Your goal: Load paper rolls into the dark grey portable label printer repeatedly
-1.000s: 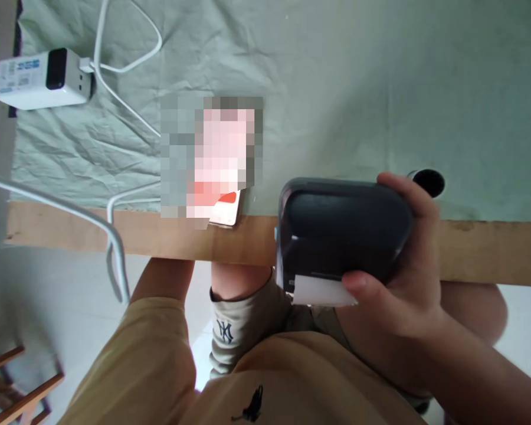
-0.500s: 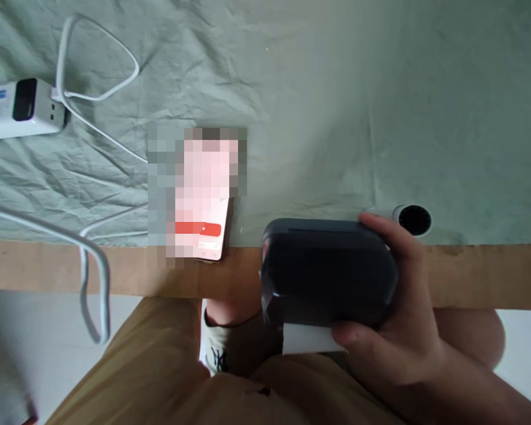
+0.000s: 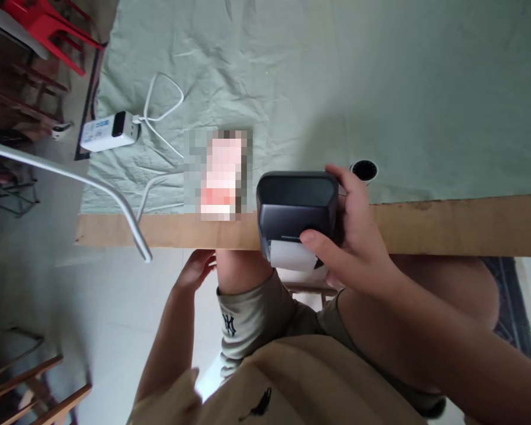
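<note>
My right hand (image 3: 354, 236) is wrapped around a small black label printer (image 3: 297, 203), held above the table's front edge. A strip of white paper (image 3: 292, 255) sticks out of the printer's near side, close to my thumb. Just past my fingertips lies a white cylinder with a round black end (image 3: 363, 170). My left hand (image 3: 197, 268) hangs low by my knee, at the table's edge and partly hidden by it. Its visible fingers are loosely apart with nothing seen in them. A phone (image 3: 223, 177) with a lit, blurred-out screen lies left of the printer.
A green cloth (image 3: 425, 106) covers the table, with a bare brown front edge (image 3: 460, 227). At left, a white power strip (image 3: 110, 131) has a white cable (image 3: 163, 121) plugged in. A thick pale cable (image 3: 92, 182) crosses the near left. Red chairs (image 3: 53, 23) stand beyond.
The view has pulled back and shows more floor. The printer has tilted, so its front and paper show more clearly. My left hand has come into view beside my knee.
</note>
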Available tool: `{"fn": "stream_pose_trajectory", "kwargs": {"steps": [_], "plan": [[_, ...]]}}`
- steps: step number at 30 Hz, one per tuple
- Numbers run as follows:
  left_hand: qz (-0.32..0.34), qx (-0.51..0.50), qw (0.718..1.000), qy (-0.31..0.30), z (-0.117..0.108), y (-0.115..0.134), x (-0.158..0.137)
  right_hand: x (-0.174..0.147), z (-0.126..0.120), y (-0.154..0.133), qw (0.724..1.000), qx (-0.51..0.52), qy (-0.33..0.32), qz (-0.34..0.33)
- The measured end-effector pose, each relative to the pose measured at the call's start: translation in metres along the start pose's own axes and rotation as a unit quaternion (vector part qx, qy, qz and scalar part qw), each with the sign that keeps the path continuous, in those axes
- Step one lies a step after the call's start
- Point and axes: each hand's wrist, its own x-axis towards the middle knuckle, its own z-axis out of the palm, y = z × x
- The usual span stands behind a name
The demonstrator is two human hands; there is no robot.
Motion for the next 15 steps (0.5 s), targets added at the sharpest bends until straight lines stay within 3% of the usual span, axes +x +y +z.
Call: {"fn": "stream_pose_trajectory", "kwargs": {"steps": [4,7,11,15], "plan": [[0.031,-0.011,0.999,-0.035,-0.039,-0.032,-0.069,-0.001,0.001,-0.007,1.000,-0.001,0.000,0.017],[0.125,-0.018,0.986,-0.110,-0.042,-0.017,-0.116,0.000,0.001,-0.009,1.000,0.010,-0.009,0.025],[0.258,0.020,0.930,-0.262,0.002,0.038,-0.125,0.000,0.000,-0.011,0.999,-0.001,-0.023,0.039],[0.317,0.065,0.873,-0.366,0.045,0.099,-0.107,-0.001,-0.003,-0.010,0.999,-0.011,-0.022,0.048]]}}
